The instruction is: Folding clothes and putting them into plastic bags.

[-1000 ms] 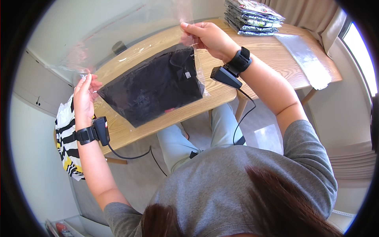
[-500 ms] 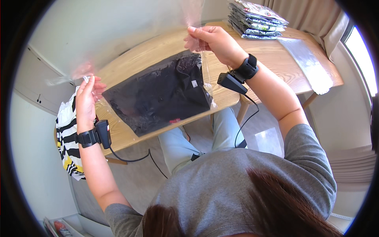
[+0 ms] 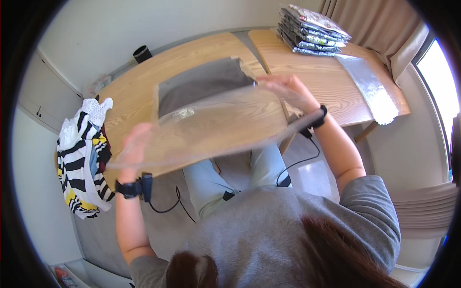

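Note:
I hold a large clear plastic bag (image 3: 216,129) almost flat over the wooden table (image 3: 134,91). My left hand (image 3: 136,144) grips its near left corner. At the right edge, my right hand (image 3: 289,87) pinches the bag. A dark folded garment (image 3: 204,84) shows in the far part of the bag, lying low toward the table. Both wrists wear black bands with cables hanging down.
A stack of packed garments in shiny bags (image 3: 312,29) stands at the table's far right, with a flat clear bag (image 3: 370,89) beside it. Striped black, white and yellow clothes (image 3: 81,158) hang over the left end. A small black cup (image 3: 142,53) stands at the back.
The bag, held upright before with the dark garment filling it, has been tipped down nearly flat. My right hand came down and my left hand moved toward me.

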Tool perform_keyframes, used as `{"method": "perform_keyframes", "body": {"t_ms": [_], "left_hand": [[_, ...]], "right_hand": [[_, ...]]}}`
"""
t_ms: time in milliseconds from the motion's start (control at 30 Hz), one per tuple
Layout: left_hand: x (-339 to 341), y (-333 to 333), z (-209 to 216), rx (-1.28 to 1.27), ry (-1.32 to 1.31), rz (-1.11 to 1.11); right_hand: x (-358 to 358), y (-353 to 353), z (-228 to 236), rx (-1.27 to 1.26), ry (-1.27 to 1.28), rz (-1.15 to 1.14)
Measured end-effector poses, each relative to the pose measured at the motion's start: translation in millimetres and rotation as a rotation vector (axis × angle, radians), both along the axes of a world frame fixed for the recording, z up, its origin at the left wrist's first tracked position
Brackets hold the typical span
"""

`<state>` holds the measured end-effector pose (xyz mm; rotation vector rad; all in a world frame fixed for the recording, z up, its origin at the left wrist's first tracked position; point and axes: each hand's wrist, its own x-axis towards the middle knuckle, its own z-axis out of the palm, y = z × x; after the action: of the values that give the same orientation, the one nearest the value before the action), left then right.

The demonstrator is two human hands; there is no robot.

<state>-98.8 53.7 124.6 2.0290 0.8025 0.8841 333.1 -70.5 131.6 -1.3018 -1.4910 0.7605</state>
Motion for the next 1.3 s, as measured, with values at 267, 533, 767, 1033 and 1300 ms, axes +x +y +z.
{"method": "perform_keyframes", "body": {"t_ms": [267, 533, 767, 1033, 1300], "left_hand": [[22, -67, -71, -0.260, 0.036, 0.057], [27, -58, -80, -0.352, -0.109, 0.132], [44, -45, -67, -0.561, 0.005, 0.273], [47, -31, -70, -0.783, 0.026, 0.330], [49, -33, -56, -0.814, 0.182, 0.347]], "right_hand": [[-26, -61, -71, -0.110, -0.308, -0.142], [-37, -54, -85, -0.103, -0.069, -0.257], [-54, -40, -86, -0.249, 0.267, -0.476], [-65, -29, -78, -0.298, 0.065, -0.669], [-70, -31, -70, -0.439, 0.066, -0.687]]}}
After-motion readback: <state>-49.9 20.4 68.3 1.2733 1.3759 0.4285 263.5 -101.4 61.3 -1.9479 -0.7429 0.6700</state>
